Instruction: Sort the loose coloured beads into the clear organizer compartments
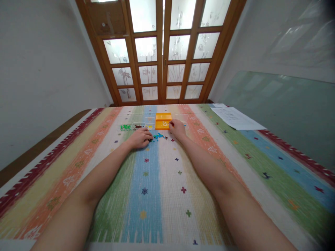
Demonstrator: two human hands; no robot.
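Observation:
A small loose pile of tiny blue pieces point(158, 136), with a few dark red ones at its right, lies on the striped tablecloth point(146, 174). My left hand point(140, 138) rests at the left end of this pile, fingers curled down; what they hold, if anything, is too small to make out. Beyond the pile stands an orange box point(162, 116), its lid raised at the back and white pieces point(164, 124) inside. At the box's right edge is my right hand point(178, 129), fingertips pinched together; anything between them is hidden.
Left of the orange box, a clear compartment case point(150, 120) holds green pieces point(125, 127), dark red pieces point(137, 127) and yellow pieces. Printed paper sheets point(237, 118) lie at the far right. Wooden glass-paned doors point(162, 62) stand behind the table.

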